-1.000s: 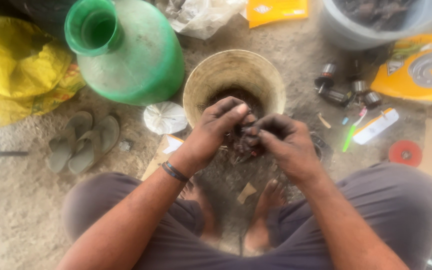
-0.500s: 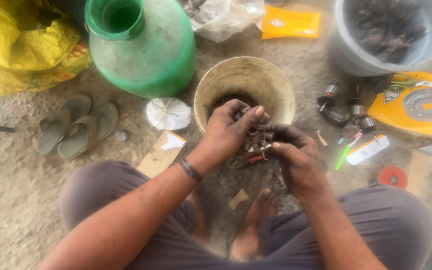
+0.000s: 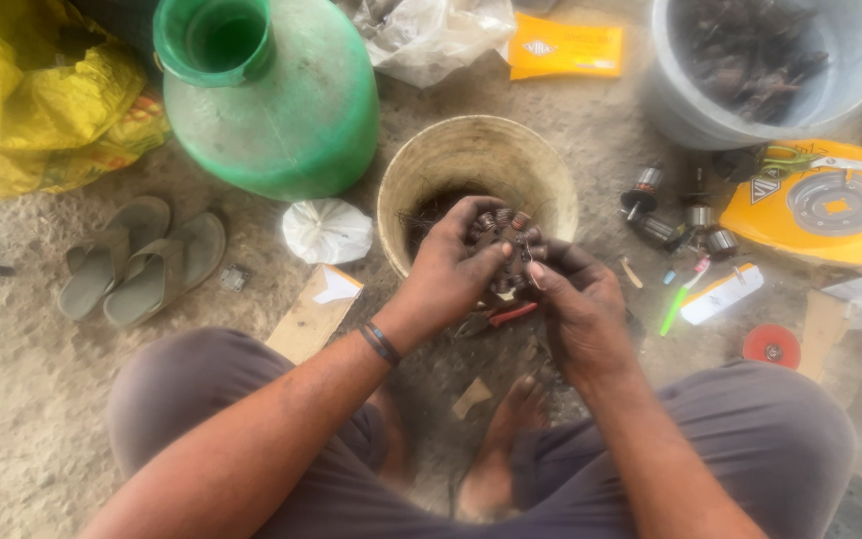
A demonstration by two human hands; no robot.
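Hands shifted slightly right | left hand (image 3: 456, 265), right hand (image 3: 576, 304) fingers pinching motor stator (image 3: 511, 240) between them

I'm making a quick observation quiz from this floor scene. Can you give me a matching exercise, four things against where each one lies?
Things:
1. green jug
2. pair of sandals
3. grey bucket
4. dark round wound part

Places:
A. top right, with dark parts inside
B. held by both hands over the beige bucket
C. on the ground at the left
D. top left, beside the yellow sack

Pairs: 1-D, 2-C, 3-A, 4-B. The left hand and right hand grip the part together.
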